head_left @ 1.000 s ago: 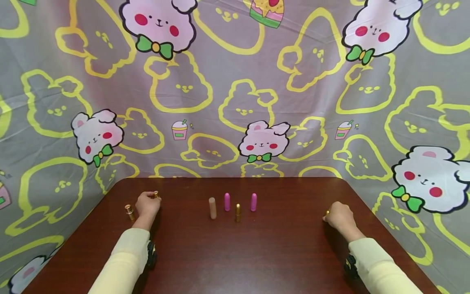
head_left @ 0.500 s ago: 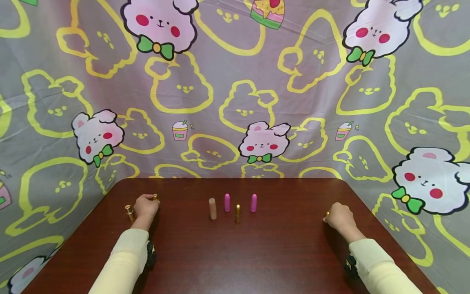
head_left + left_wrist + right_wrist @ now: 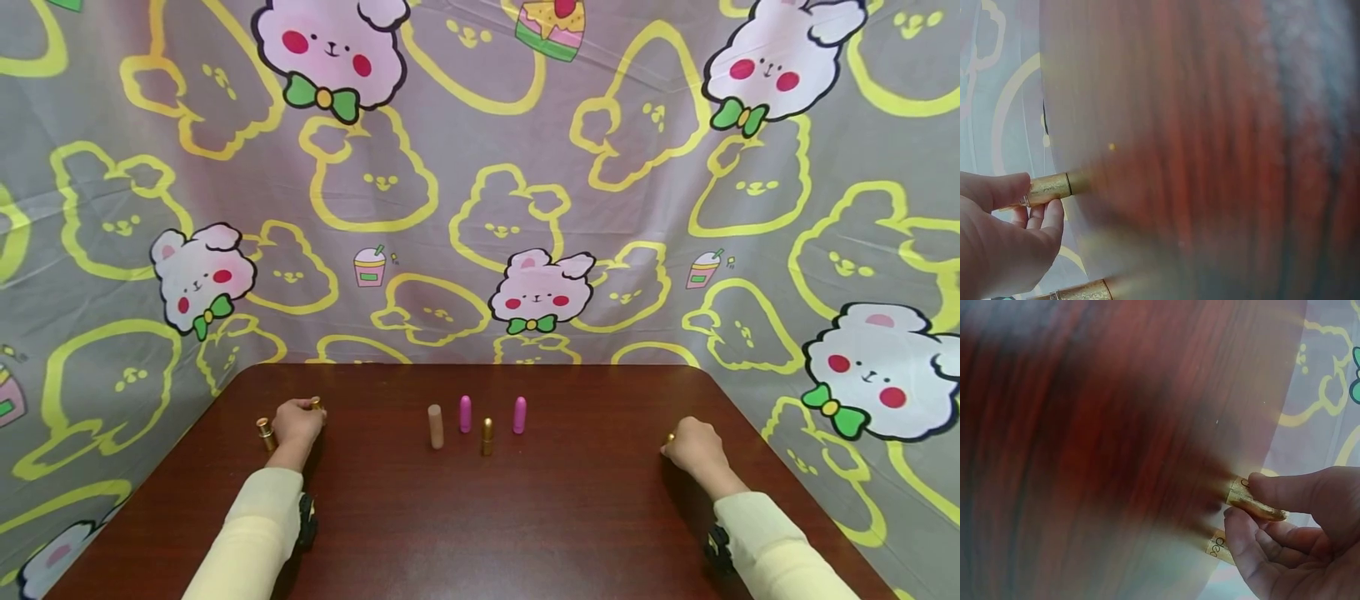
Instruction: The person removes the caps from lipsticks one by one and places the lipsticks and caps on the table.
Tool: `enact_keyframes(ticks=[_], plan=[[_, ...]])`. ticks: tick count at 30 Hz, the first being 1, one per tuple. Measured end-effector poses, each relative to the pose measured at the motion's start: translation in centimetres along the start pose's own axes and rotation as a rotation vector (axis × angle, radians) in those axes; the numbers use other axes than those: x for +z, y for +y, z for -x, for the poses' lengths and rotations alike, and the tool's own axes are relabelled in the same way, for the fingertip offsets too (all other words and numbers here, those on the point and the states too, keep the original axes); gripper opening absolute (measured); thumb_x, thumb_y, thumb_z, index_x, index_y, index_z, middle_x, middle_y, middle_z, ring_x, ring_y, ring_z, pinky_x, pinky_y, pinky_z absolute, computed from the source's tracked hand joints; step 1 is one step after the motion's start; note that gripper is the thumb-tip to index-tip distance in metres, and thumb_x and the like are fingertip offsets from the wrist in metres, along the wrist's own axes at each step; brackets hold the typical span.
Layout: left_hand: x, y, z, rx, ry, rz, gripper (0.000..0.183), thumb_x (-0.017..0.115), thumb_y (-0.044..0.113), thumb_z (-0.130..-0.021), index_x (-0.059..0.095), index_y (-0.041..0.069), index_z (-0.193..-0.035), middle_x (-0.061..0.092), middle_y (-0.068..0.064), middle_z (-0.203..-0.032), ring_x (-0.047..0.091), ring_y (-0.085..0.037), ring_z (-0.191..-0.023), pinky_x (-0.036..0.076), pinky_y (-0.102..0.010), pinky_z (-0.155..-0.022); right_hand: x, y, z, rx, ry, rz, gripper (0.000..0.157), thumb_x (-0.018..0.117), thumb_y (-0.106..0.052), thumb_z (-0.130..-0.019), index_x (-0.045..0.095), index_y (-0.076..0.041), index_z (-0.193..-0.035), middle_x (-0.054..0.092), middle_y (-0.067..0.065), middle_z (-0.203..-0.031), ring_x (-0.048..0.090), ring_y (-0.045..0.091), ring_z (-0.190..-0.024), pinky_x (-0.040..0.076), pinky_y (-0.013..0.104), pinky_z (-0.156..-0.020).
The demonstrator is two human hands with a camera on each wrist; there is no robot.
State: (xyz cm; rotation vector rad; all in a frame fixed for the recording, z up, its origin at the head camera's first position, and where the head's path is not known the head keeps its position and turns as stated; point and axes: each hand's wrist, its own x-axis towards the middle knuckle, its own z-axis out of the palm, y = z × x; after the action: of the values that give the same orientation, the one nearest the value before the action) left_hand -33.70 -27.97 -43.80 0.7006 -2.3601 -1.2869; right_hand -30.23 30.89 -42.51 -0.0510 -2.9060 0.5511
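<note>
My left hand (image 3: pixel 297 423) pinches a short gold lipstick tube (image 3: pixel 316 403) between thumb and fingers at the table's left. The left wrist view shows this tube (image 3: pixel 1050 189) with its base at the tabletop. A second gold lipstick tube (image 3: pixel 266 434) stands just left of that hand. Over on the right, my right hand (image 3: pixel 696 446) pinches another gold lipstick tube (image 3: pixel 1254 503), whose tip barely shows in the head view. Close by it, partly behind the fingers, is one more gold tube with dark lettering (image 3: pixel 1217 545); the head view hides it.
Mid-table stand a beige cylinder (image 3: pixel 436 427), two pink bullet-shaped tubes, one left (image 3: pixel 465 414) and one right (image 3: pixel 520 415), and a gold bullet-shaped tube (image 3: pixel 487 437). The dark wooden table (image 3: pixel 480 525) meets a patterned cloth (image 3: pixel 420 250) at the back and sides.
My left hand has shifted slightly left and down with the gold lipstick tube. The right hand keeps its place and its hold. The head view has tilted a touch.
</note>
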Motion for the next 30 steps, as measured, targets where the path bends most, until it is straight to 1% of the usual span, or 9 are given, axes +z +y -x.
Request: enact_keyframes(ticks=[9,13,17,20,24,26,27,28,30], plan=[[-0.1,0.2,0.2,-0.006,-0.016,0.022,0.031,0.068,0.003,-0.084,0.062,-0.014,-0.110,0.059,-0.031,-0.114,0.049,-0.047,-0.105,0.043,-0.052,-0.091,0.1,0.0,0.1,0.011,0.000,-0.006,0.040,0.075,-0.009,-0.073,0.041,-0.012,-0.052,0.040,0.002,-0.054,0.043,0.026,-0.057,0.044,0.044,-0.055],[-0.1,0.1,0.2,-0.003,-0.009,0.011,0.030,0.068,0.003,-0.084,0.062,-0.014,-0.108,0.060,-0.031,-0.111,0.051,-0.047,-0.102,0.044,-0.052,-0.089,0.1,0.0,0.1,0.014,-0.004,-0.014,0.041,0.077,-0.012,-0.075,0.043,-0.012,-0.051,0.038,0.000,-0.053,0.043,0.023,-0.056,0.041,0.039,-0.053],[-0.1,0.0,0.1,-0.001,-0.013,0.013,0.030,0.068,0.004,-0.084,0.062,-0.014,-0.107,0.060,-0.031,-0.111,0.051,-0.046,-0.101,0.045,-0.051,-0.088,-0.2,-0.2,0.2,0.033,-0.014,-0.035,0.043,0.078,-0.012,-0.076,0.043,-0.012,-0.051,0.035,-0.002,-0.051,0.040,0.020,-0.052,0.035,0.033,-0.049],[-0.2,0.0,0.1,0.004,-0.012,0.013,0.030,0.069,0.004,-0.083,0.063,-0.014,-0.106,0.061,-0.031,-0.110,0.052,-0.046,-0.101,0.045,-0.051,-0.088,-0.7,-0.7,0.3,0.040,-0.020,-0.054,0.041,0.077,-0.012,-0.077,0.047,-0.010,-0.049,0.037,-0.001,-0.048,0.041,0.018,-0.049,0.034,0.030,-0.047],[-0.2,0.1,0.1,0.003,-0.012,0.009,0.030,0.069,0.003,-0.083,0.063,-0.014,-0.106,0.061,-0.031,-0.112,0.052,-0.045,-0.102,0.045,-0.051,-0.089,-1.5,-1.8,0.4,0.026,-0.014,-0.072,0.035,0.074,-0.011,-0.081,0.057,-0.005,-0.051,0.046,0.000,-0.046,0.045,0.017,-0.048,0.036,0.031,-0.047],[-0.2,0.2,0.1,0.003,-0.012,0.009,0.030,0.070,0.003,-0.083,0.063,-0.014,-0.107,0.061,-0.031,-0.112,0.052,-0.045,-0.102,0.046,-0.051,-0.088,-1.9,-2.5,0.4,0.024,-0.010,-0.079,0.032,0.073,-0.011,-0.083,0.059,-0.001,-0.056,0.050,0.003,-0.047,0.047,0.018,-0.047,0.038,0.032,-0.048],[-0.2,0.1,0.1,0.003,-0.012,0.008,0.030,0.070,0.003,-0.083,0.063,-0.014,-0.107,0.061,-0.031,-0.112,0.052,-0.045,-0.102,0.046,-0.051,-0.088,-2.1,-2.9,0.4,0.019,-0.003,-0.083,0.027,0.073,-0.011,-0.083,0.062,0.003,-0.063,0.053,0.005,-0.048,0.050,0.018,-0.048,0.041,0.034,-0.050],[-0.2,0.1,0.1,0.002,-0.012,0.009,0.030,0.070,0.003,-0.083,0.063,-0.015,-0.107,0.061,-0.031,-0.112,0.052,-0.045,-0.102,0.046,-0.051,-0.088,-2.2,-3.3,0.4,0.015,0.004,-0.088,0.024,0.073,-0.011,-0.083,0.064,0.007,-0.071,0.057,0.008,-0.052,0.051,0.019,-0.049,0.043,0.035,-0.051],[-0.2,0.1,0.1,0.006,-0.010,0.006,0.030,0.069,0.002,-0.083,0.063,-0.015,-0.107,0.061,-0.031,-0.111,0.051,-0.046,-0.102,0.046,-0.051,-0.088,-2.3,-4.2,0.3,0.007,0.017,-0.088,0.029,0.074,-0.012,-0.083,0.064,0.015,-0.087,0.064,0.019,-0.066,0.058,0.025,-0.055,0.049,0.040,-0.054]])
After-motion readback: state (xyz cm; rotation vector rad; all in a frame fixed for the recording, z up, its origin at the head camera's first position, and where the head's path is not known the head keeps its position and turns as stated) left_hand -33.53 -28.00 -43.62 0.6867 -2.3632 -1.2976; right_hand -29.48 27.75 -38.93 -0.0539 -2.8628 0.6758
